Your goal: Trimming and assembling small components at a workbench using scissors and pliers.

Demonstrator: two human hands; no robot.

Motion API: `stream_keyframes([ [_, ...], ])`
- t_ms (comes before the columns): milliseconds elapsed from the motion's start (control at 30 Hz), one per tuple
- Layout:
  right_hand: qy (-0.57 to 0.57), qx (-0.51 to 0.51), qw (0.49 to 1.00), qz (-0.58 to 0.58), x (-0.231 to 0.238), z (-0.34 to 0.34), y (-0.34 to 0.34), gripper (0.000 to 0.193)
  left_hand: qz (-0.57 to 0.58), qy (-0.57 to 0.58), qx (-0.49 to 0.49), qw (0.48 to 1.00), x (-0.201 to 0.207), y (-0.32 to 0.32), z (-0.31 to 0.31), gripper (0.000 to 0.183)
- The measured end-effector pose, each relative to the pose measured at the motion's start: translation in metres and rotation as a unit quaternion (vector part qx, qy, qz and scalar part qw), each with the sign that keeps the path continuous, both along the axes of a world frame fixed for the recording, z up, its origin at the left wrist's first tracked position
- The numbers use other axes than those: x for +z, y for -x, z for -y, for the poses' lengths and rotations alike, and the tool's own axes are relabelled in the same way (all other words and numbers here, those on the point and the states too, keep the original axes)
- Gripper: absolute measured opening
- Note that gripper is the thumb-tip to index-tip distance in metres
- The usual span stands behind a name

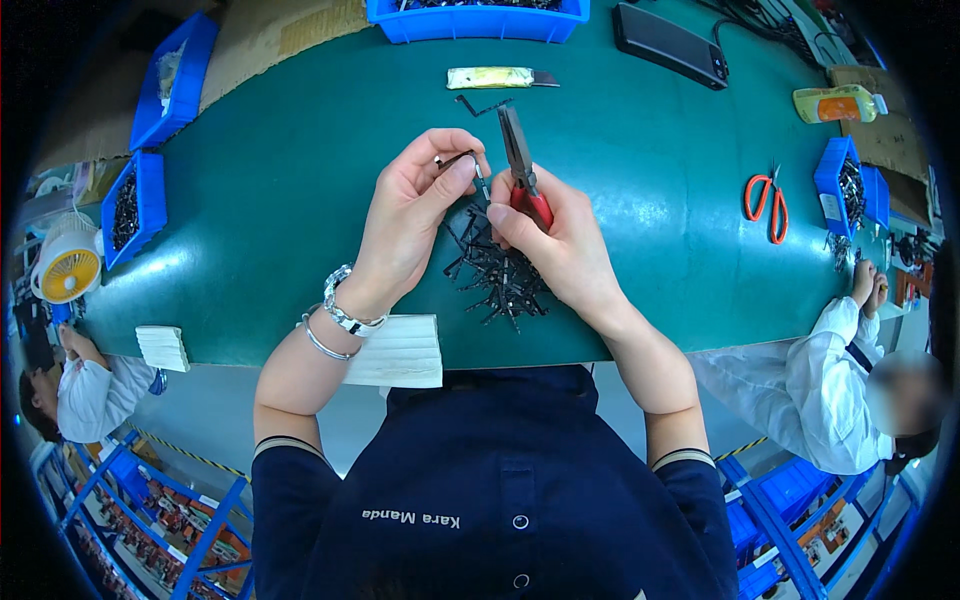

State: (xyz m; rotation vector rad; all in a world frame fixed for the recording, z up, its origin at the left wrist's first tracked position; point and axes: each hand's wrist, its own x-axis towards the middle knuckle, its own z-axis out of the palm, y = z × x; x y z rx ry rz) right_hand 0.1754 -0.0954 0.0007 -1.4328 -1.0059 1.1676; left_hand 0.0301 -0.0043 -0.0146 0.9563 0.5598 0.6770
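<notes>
My left hand (410, 205) is closed, with thumb and fingertips pinching a small thin black part (457, 159) that has a pale section near its end. In my right hand (565, 240) is a pair of pliers (514, 142) with red handles, its jaws pointing away from me. The thumb and finger of that hand also meet at the lower end of the small part, partly hiding it. Under my hands on the green table lies a pile of small black parts (505, 280). One bent black piece (483, 108) lies apart, beside the plier tips.
A yellowish utility knife (490, 77) and a black box-shaped device (670, 45) lie farther back. Orange-handled scissors (767, 205) are to the right. Blue bins (480, 25) stand around the edges. A folded white cloth (400, 352) sits by my left forearm. Co-workers sit at both sides.
</notes>
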Motion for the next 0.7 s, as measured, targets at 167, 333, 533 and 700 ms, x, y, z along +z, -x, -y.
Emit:
stream_keyframes([
  [167,0.01,0.005,0.999,-0.045,-0.001,-0.001,0.001,0.015,-0.018,-0.009,0.008,1.0,0.002,0.0,0.0,0.018],
  [333,0.018,0.008,0.998,-0.06,-0.002,-0.002,-0.001,0.013,-0.024,-0.016,0.003,1.0,0.003,0.0,-0.001,0.02],
  [533,-0.019,0.006,0.996,-0.088,-0.003,-0.005,0.001,0.011,-0.033,-0.053,-0.003,0.998,0.009,-0.002,0.003,0.033],
  [700,-0.052,-0.011,0.996,-0.069,0.011,-0.031,-0.014,0.008,-0.051,-0.057,0.096,0.992,0.009,0.004,-0.004,0.038],
])
